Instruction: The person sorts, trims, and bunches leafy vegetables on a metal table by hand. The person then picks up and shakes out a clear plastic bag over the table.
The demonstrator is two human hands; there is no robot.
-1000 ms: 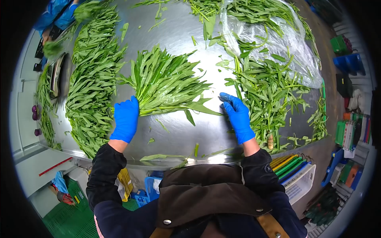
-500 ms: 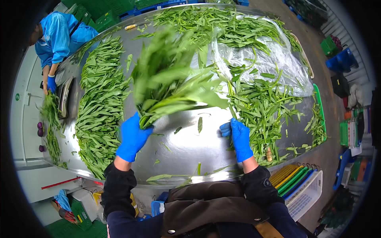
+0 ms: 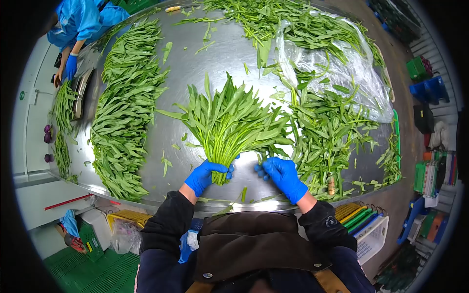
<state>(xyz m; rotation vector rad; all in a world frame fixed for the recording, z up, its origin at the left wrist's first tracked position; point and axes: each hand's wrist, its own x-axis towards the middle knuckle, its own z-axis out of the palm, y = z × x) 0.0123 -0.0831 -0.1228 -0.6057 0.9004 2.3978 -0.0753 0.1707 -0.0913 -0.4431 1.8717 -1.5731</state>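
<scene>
One bunch (image 3: 237, 119), seemingly mid-tidying: left hand (image 3: 201, 177) wraps stems (image 3: 221, 155), right hand (image 3: 284, 179) half-curled, hold unclear; next move likely needs steady left grip.

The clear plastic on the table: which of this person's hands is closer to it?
The right. The right hand is apart from the clear plastic, nearer the body and to its left; the left hand, around the leafy bunch's stems, is farther left.

The metal bench (image 3: 190, 68) carries a clear plastic sheet (image 3: 367, 94). On the sheet's near side spreads a loose heap of greens (image 3: 320, 132); well left of the sheet runs a long row of greens (image 3: 124, 112).
</scene>
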